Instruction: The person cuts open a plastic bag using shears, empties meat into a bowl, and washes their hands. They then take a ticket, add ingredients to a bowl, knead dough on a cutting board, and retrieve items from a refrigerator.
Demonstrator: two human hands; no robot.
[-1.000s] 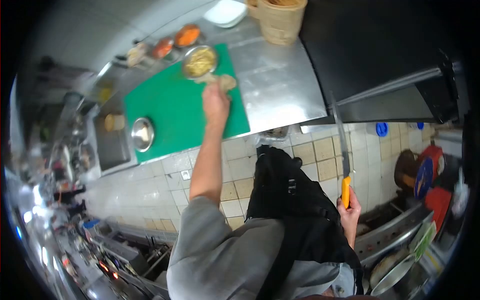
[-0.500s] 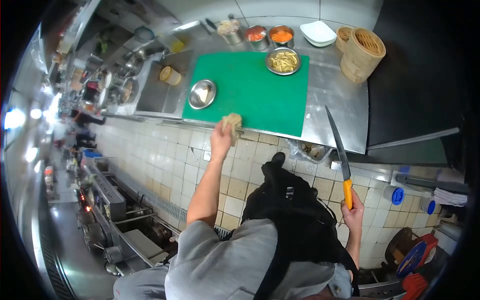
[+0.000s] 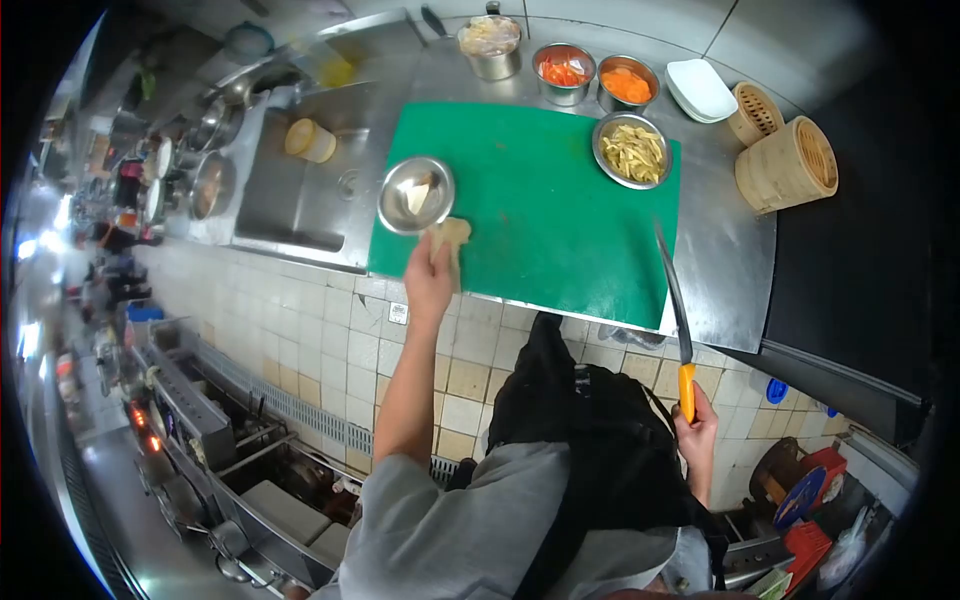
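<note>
My left hand (image 3: 428,282) grips a beige cloth (image 3: 453,240) at the front left part of the green cutting board (image 3: 530,220), just below a metal bowl (image 3: 398,212) with a pale piece in it. My right hand (image 3: 697,425) is closed around the yellow handle of a long knife (image 3: 677,310). Its blade points away from me, over the board's right edge. A metal bowl of pale yellow strips (image 3: 633,154) stands on the board's far right corner.
Behind the board are metal containers with red pieces (image 3: 563,73) and orange slices (image 3: 627,84), stacked white plates (image 3: 701,90) and bamboo steamers (image 3: 785,165). A sink (image 3: 290,200) with a yellowish tub (image 3: 311,141) lies left. Stoves (image 3: 200,400) line the lower left.
My view has shifted, with the board now larger and nearer. My left hand has brought the cloth up to the board, close to the left bowl. The knife stays in my right hand.
</note>
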